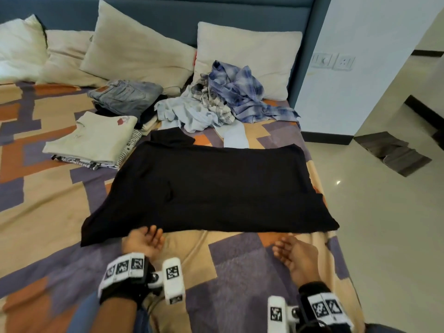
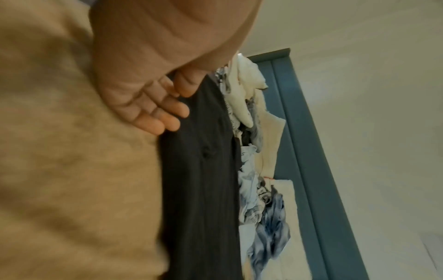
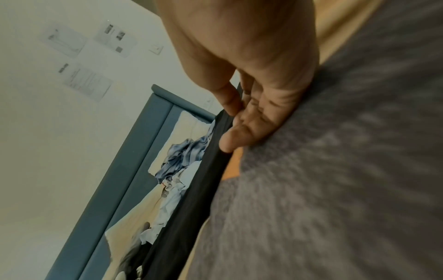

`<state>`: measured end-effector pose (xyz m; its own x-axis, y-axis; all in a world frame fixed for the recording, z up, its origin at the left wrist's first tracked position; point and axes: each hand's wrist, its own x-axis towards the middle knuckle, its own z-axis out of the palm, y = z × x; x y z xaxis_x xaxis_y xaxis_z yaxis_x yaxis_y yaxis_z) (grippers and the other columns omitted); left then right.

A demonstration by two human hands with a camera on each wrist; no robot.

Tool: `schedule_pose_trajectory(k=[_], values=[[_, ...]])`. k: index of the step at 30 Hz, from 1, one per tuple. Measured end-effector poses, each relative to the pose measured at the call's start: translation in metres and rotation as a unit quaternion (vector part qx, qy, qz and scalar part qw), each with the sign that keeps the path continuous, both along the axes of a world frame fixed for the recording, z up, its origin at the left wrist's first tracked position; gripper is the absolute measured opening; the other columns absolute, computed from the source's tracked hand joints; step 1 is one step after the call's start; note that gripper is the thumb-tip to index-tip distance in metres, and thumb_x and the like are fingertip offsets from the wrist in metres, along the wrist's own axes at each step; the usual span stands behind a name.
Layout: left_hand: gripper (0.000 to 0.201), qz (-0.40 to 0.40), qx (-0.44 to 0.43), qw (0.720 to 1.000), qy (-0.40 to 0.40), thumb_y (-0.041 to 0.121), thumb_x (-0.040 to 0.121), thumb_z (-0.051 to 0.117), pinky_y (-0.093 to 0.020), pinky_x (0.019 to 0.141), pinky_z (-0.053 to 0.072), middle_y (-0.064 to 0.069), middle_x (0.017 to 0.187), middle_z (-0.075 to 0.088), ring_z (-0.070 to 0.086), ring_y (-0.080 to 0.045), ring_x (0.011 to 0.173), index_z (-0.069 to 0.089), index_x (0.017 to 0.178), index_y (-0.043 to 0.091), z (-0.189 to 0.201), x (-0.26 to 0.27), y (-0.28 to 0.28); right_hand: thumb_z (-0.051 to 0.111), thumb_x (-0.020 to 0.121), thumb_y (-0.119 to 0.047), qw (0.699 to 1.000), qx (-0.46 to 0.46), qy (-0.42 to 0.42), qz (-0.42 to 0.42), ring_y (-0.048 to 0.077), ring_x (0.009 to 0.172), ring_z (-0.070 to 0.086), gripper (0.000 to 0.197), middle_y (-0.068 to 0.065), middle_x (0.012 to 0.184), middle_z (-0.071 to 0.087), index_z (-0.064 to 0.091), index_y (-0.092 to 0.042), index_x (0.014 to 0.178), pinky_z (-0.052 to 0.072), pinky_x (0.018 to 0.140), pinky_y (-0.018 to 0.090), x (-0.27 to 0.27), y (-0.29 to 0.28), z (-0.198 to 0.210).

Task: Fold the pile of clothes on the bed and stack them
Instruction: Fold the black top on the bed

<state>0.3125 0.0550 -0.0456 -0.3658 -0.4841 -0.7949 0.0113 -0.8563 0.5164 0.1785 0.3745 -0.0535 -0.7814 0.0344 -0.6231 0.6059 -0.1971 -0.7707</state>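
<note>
Bedspread (image 1: 48,207): pillows (image 1: 134,51), unfolded pile (image 1: 225,97).

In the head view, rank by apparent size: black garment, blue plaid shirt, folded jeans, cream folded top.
1. black garment
2. blue plaid shirt
3. cream folded top and folded jeans: too alike, and the jeans lie farther away.

Bedsheet (image 2: 72,170) blurred in both wrist views; wall papers (image 3: 88,83) too small to read.
</note>
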Motion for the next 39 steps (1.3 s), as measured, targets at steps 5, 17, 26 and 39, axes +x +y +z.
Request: schedule_pose_trajectory(k=[5,17,26,39], values=[[0.025,-0.015,-0.005,1.0,0.0,0.012,0.101,0.025,-0.039,0.115,0.029,-0.013,0.135,0.048,0.038,-0.026,0.135,0.05,0.103,0.009,-0.033,0.019,0.006,0.057,0.099,-0.017,0.996,-0.064,-0.012,-0.068,0.034,0.078,0.065,0.026,0.023,0.087,0.063,0.058,0.008,0.094,0.059,0.049,0.029,-0.003,0.023,0.002],[0.043,0.026,-0.015,1.0,0.007,0.019,0.095,0.06,-0.033,0.098,0.047,-0.008,0.143,0.049,0.048,-0.022,0.131,0.05,0.137,0.012,0.004,0.009,-0.003,0.058,0.097,-0.013,0.981,-0.133,-0.077,-0.118,0.027,0.083,0.059,0.013,0.015,0.086,0.055,0.054,-0.001,0.097,0.051,0.093,0.046,-0.071,0.021,0.035],[0.042,0.041,-0.069,0.997,0.005,0.021,0.103,0.038,-0.043,0.103,0.04,-0.014,0.151,0.036,0.038,-0.029,0.138,0.04,0.144,0.014,-0.013,0.02,-0.003,0.069,0.087,-0.016,0.964,0.027,-0.039,-0.26,0.016,0.042,0.049,0.021,0.01,0.067,0.058,0.056,-0.008,0.073,0.04,0.041,0.025,-0.067,0.07,-0.013],[0.042,0.008,-0.074,0.997,0.006,0.025,0.104,0.028,-0.039,0.114,0.03,-0.009,0.153,0.036,0.035,-0.025,0.141,0.038,0.143,0.012,0.0,0.026,0.016,0.071,0.086,-0.013,0.861,0.377,0.306,0.151,0.031,0.095,0.065,0.016,0.014,0.098,0.07,0.07,-0.01,0.102,0.047,0.085,0.037,-0.069,0.022,0.02]])
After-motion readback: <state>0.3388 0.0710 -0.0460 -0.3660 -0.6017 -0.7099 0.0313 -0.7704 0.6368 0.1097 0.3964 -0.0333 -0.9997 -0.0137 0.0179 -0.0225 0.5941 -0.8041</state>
